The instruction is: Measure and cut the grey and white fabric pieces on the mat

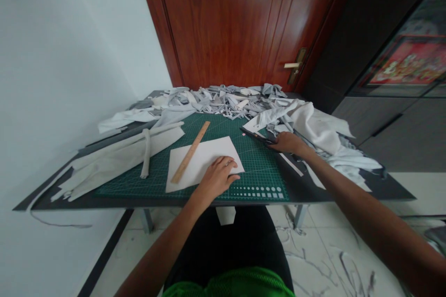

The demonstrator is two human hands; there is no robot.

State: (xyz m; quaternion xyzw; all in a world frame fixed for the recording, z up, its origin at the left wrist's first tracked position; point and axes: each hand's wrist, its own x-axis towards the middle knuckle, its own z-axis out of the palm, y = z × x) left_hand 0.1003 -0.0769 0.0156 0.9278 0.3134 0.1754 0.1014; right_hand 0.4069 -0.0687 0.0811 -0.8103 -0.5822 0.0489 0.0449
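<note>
A black flat surface [302, 193] carried a green gridded cutting mat [258, 162], edged at the back by a heap of grey and white fabric scraps [230, 102], evidently much cutting already done. Larger off-white cloth pieces [114, 162] lay uncut-looking at the left. On the mat, a white rectangular sheet [218, 148] showed no cuts inside its edges; the left hand [219, 174] rested open on it. The right hand's [289, 143] grip seemed closed on long black scissors [256, 136]. A tan wooden ruler [191, 152] lay across the sheet.
</note>
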